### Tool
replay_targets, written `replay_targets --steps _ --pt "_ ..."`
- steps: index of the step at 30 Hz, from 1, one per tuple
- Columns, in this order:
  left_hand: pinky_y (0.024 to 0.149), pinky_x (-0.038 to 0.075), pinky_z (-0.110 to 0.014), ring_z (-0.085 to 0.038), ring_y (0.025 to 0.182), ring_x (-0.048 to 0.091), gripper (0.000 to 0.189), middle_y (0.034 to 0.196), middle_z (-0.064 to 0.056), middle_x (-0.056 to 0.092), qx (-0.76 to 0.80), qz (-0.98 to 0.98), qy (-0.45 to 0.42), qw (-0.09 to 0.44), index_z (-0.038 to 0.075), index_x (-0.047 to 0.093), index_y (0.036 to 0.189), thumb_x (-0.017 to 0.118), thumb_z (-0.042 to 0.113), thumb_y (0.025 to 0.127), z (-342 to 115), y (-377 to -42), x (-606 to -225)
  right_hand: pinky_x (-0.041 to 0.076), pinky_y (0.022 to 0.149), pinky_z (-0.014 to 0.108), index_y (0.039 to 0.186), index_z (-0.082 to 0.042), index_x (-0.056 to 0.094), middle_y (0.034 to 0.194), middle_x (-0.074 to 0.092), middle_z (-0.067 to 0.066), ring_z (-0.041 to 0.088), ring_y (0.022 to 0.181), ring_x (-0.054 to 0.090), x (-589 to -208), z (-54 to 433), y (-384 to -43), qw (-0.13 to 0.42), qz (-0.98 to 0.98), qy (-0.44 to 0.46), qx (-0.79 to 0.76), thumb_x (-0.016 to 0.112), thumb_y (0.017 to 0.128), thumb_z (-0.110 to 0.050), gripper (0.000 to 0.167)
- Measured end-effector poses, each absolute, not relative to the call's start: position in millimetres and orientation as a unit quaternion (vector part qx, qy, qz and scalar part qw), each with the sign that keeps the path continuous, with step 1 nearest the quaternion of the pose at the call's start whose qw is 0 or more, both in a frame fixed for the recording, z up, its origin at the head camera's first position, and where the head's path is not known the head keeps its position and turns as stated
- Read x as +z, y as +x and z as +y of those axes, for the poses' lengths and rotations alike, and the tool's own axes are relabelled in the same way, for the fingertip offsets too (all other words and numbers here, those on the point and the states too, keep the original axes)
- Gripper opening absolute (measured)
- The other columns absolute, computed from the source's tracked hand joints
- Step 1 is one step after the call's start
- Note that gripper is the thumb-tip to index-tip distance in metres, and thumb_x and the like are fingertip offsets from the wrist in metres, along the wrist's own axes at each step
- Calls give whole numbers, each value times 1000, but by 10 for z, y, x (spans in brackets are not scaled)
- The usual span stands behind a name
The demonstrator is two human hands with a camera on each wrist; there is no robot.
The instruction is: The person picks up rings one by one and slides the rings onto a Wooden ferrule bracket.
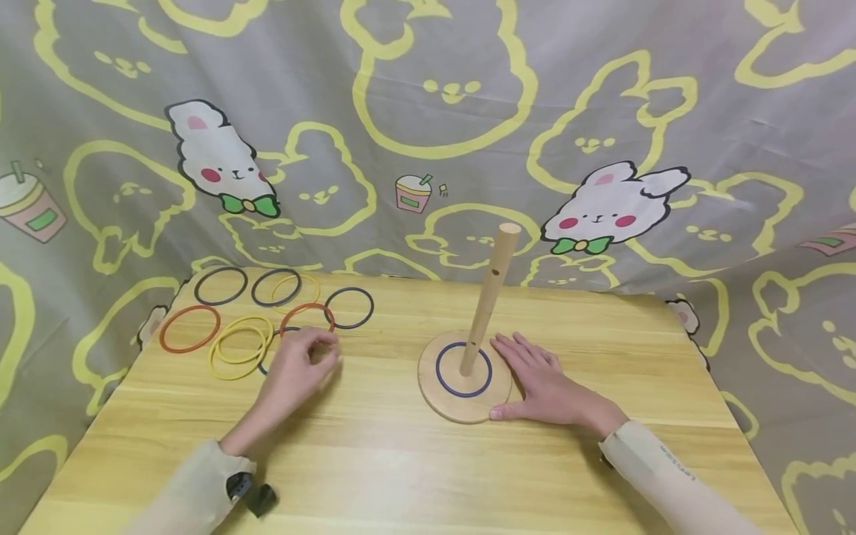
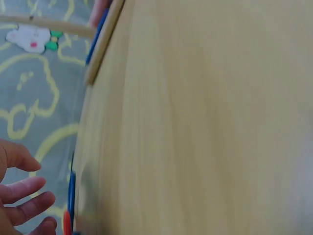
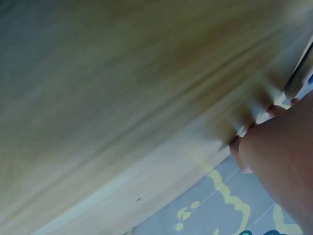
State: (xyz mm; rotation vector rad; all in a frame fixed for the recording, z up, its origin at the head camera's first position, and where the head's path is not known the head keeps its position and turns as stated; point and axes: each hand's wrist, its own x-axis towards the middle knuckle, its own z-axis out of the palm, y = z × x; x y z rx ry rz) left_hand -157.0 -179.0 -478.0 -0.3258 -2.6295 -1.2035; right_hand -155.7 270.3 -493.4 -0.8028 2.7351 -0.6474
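Note:
My left hand (image 1: 298,367) hovers over the near right side of a group of rings, its fingers loosely bent with nothing between them. It partly covers a blue ring, and its fingertips are near a red ring (image 1: 284,321). In the left wrist view the left fingers (image 2: 30,213) are spread apart. My right hand (image 1: 540,382) rests against the right side of a round wooden base (image 1: 435,386), fingers along the rim and thumb at its near edge. An upright wooden post (image 1: 490,290) rises from the base, and a blue ring (image 1: 491,371) lies around its foot.
Left on the table (image 1: 401,468) lie more rings: a red ring (image 1: 162,338), overlapping yellow rings (image 1: 212,362) and several blue ones, including a blue ring (image 1: 372,306) at the group's right end. A patterned curtain (image 1: 441,44) hangs behind the table and at both sides.

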Motion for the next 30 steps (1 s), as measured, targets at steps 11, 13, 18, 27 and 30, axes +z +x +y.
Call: replay_targets --steps 11,13,18,27,30 --pt "91 34 -53 -35 85 60 12 87 -13 71 -340 -919 -132 151 -1 79 93 86 -2 83 -2042 -1811 -4841 15 122 74 175 -10 20 181 16 11 42 165 8 -4911 2695 -1567 108 928 -277 -222 78 87 -76 124" --pt "90 34 -53 -34 87 57 10 84 -11 70 -330 -926 -124 137 1 79 90 85 -2 83 -2066 -1843 -4850 14 123 73 175 -11 19 181 16 10 41 165 7 -4908 2691 -1564 111 928 -276 -224 77 87 -76 124" --pt "87 36 -54 -34 91 56 6 83 -8 70 -299 -942 -116 102 2 79 87 83 -1 83 -2100 -1893 -4851 13 123 73 175 -11 19 181 16 10 40 166 6 -4906 2687 -1557 114 928 -274 -226 77 87 -77 124" --pt "75 48 -42 -23 77 59 7 80 -3 68 -305 -940 -123 95 4 76 85 78 -2 82 -2106 -1858 -4752 15 123 72 175 -10 19 181 17 11 40 166 7 -4909 2690 -1551 106 929 -281 -218 75 88 -78 124" --pt "68 50 -38 -21 76 60 7 83 -4 69 -316 -936 -116 101 5 74 90 75 -1 85 -2092 -1805 -4678 15 123 72 175 -11 18 181 16 10 40 166 7 -4909 2696 -1548 106 929 -281 -218 75 88 -78 123"
